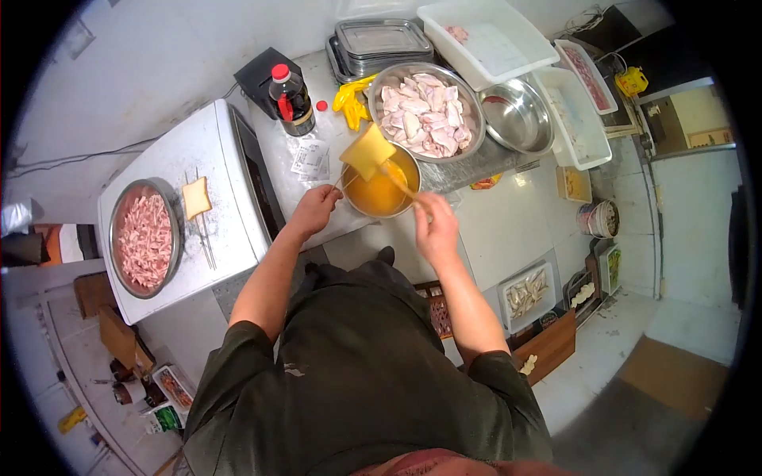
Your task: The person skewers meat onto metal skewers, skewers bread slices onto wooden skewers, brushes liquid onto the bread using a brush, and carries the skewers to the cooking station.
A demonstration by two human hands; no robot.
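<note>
My left hand (pixel 317 209) is closed on the thin skewers of a bread slice (pixel 367 151), which is tilted above a metal bowl (pixel 355 204). Yellow-orange liquid (pixel 377 193), like beaten egg, fills part of that bowl. In my right hand (pixel 436 226) is the wooden handle of a brush (pixel 403 183); its head is over the bowl, close to the lower edge of the bread. To the left, a second bread slice (pixel 196 197) on skewers lies on a white top (pixel 226 246), beside a steel bowl (pixel 176 255) of cut pink meat (pixel 144 239).
A steel bowl of raw chicken pieces (pixel 426 115) stands just behind, with an empty steel bowl (pixel 520 119) to its right. Yellow gloves (pixel 350 101), a dark red-capped bottle (pixel 292 103), stacked metal trays (pixel 382 44) and white tubs (pixel 488 51) line the back.
</note>
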